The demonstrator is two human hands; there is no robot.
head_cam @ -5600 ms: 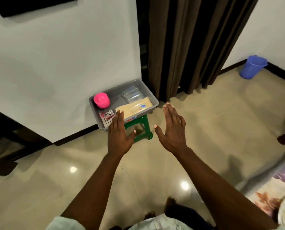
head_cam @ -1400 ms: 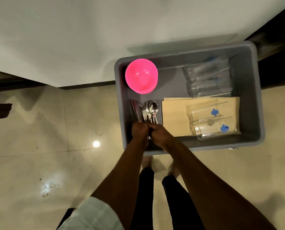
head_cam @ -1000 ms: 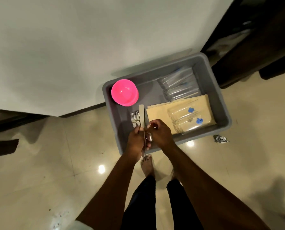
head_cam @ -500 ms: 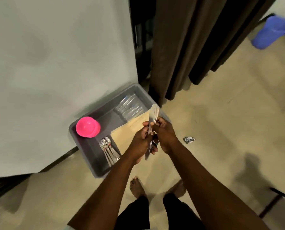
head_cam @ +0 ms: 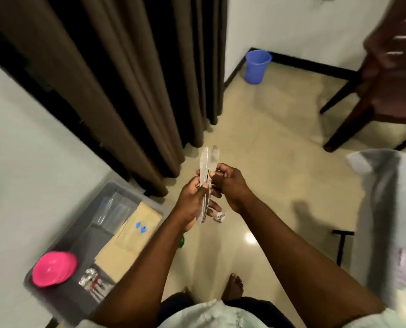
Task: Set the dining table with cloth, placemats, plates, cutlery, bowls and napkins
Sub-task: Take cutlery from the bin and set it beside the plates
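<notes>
Head view: both hands hold a bundle of silver metal cutlery (head_cam: 206, 176) upright above the beige tiled floor (head_cam: 268, 143) — the left hand (head_cam: 192, 202) curled round the handles, the right hand (head_cam: 230, 183) pinching them higher up. Lower left, a grey plastic tub (head_cam: 62, 235) holds a pink plastic bowl (head_cam: 54, 268), clear glasses (head_cam: 113, 211) and more spoons (head_cam: 93, 281).

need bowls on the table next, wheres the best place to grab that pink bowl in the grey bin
The pink bowl lies mouth-down in the near corner of the grey bin, so no rim is exposed. Come from straight above and span the rounded dome with spread fingers, or tip it up from the open side facing the cutlery left in the bin. Both hands are busy with the picked cutlery.
</notes>
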